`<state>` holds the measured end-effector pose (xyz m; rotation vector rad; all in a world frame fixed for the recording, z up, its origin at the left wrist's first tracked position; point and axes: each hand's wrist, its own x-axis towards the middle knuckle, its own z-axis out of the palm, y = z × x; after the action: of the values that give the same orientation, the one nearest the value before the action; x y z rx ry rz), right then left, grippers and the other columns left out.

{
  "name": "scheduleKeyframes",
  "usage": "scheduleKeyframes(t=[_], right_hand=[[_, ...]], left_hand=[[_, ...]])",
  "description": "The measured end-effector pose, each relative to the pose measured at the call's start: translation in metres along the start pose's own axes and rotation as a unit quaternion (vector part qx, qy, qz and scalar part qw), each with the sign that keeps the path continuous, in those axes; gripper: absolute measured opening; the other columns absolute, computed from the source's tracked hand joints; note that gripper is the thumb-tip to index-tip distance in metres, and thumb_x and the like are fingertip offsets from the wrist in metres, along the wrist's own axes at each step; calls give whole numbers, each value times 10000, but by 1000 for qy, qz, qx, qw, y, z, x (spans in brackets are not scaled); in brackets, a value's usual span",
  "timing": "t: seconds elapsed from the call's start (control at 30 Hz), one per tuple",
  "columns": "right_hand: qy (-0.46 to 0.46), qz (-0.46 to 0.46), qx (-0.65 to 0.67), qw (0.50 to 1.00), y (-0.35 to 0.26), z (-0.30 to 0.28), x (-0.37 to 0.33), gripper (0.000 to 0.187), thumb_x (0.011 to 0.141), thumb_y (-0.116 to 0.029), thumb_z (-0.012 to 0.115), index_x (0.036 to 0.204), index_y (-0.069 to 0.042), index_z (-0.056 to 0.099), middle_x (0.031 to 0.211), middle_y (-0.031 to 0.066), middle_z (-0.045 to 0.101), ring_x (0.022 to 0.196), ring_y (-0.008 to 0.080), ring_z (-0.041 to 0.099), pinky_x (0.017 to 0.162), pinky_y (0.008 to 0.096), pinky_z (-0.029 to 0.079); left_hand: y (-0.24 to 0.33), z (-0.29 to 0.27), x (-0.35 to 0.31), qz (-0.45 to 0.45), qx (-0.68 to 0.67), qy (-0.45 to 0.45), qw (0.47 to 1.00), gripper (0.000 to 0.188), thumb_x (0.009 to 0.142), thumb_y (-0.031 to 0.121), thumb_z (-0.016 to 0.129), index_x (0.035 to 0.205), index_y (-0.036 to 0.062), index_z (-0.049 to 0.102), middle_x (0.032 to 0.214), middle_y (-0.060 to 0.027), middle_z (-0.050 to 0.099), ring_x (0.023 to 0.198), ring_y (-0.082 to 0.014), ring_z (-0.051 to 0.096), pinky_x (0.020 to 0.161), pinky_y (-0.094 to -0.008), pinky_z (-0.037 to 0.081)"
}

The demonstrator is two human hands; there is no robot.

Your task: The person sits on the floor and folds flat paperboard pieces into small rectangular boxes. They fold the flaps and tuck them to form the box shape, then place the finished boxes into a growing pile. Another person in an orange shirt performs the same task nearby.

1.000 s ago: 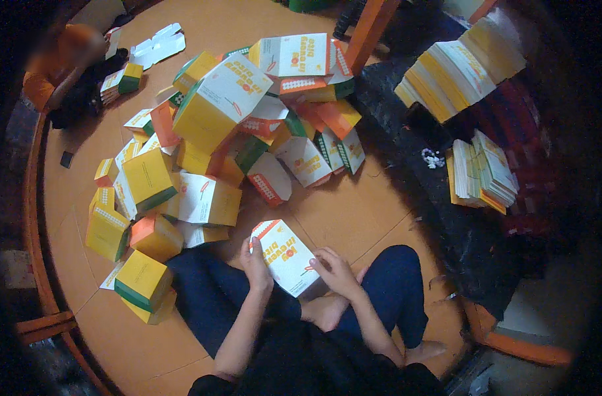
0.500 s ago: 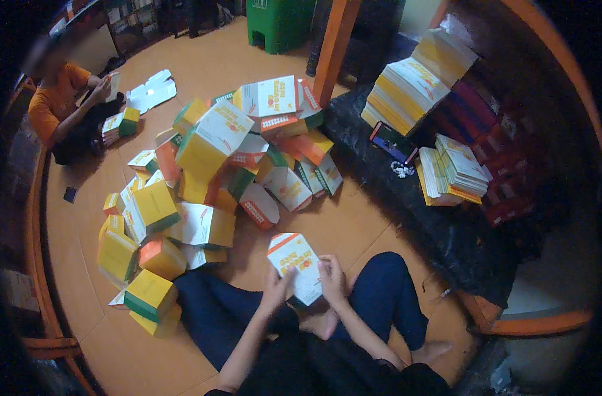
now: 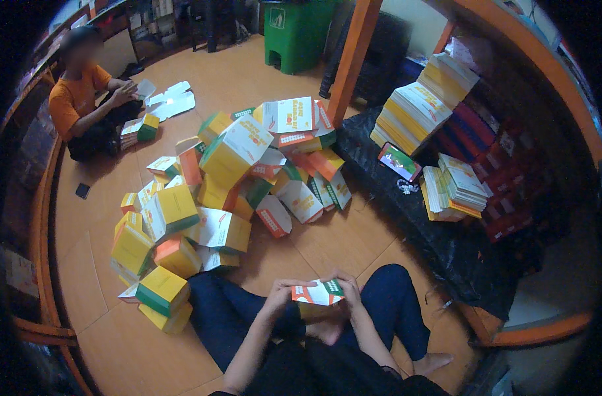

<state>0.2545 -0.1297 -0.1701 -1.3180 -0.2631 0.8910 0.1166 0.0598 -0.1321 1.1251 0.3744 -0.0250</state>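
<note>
A: What are the hands doing?

B: Both are grasping one small carton (image 3: 317, 292). The left hand (image 3: 281, 296) is gripping its left end, and the right hand (image 3: 348, 288) is clasping its right end.

A: Where is the carton being held?

B: Above the floor (image 3: 337, 251), toward its near edge, between the bent knees (image 3: 393, 285). It is showing white, orange and green faces.

A: And beyond it?

B: A heap of boxes (image 3: 231, 155) is spreading over the floor's middle toward its left edge.

A: What about the right?

B: A black sheet (image 3: 439, 254) is running along the floor's right edge. Two stacks are standing by it, a far stack (image 3: 412, 111) and a near stack (image 3: 454, 186). A phone (image 3: 400, 162) is glowing beside the far one.

A: Is anyone else working?

B: A person in an orange shirt (image 3: 76, 105) is sitting toward the floor's far left corner. A flattened white carton (image 3: 173, 101) is lying nearby, and a green bin (image 3: 292, 38) is standing at the floor's far edge.
</note>
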Motion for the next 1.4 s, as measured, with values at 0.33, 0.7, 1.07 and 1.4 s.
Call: scheduleKeyframes(t=[0.33, 0.7, 1.07, 1.4], right_hand=[[-67, -122, -45, 989, -7, 22, 4, 380, 837, 50, 684, 1193, -39, 588, 1236, 69, 620, 1170, 188, 589, 1013, 322, 478], [130, -54, 31, 990, 25, 14, 17, 265, 833, 71, 697, 1050, -77, 660, 1003, 2, 654, 970, 125, 614, 886, 288, 507], [80, -107, -109, 985, 53, 9, 29, 226, 859, -10, 701, 1046, -84, 598, 1007, -2, 602, 975, 123, 571, 853, 278, 466], [305, -258, -301, 866, -21, 42, 23, 444, 886, -108, 697, 1285, -54, 507, 1161, 87, 548, 1078, 198, 534, 952, 353, 438]], left_hand=[[-31, -3, 21, -49, -203, 125, 970, 373, 914, 64, 510, 1239, -72, 635, 1211, -149, 674, 1099, -249, 646, 1030, -360, 474], [-52, -10, 36, 59, 109, 101, 987, 695, 863, 244, 779, 1461, 127, 442, 1231, -111, 617, 1105, -227, 603, 964, -350, 493], [-90, -18, 50, 34, 97, 187, 977, 496, 862, 235, 793, 1210, 57, 487, 1060, -91, 596, 1062, -215, 579, 954, -342, 468], [-122, -38, 74, 29, 168, 293, 941, 840, 832, 357, 803, 1397, -66, 347, 1303, -283, 548, 1173, -339, 586, 1002, -419, 483]])
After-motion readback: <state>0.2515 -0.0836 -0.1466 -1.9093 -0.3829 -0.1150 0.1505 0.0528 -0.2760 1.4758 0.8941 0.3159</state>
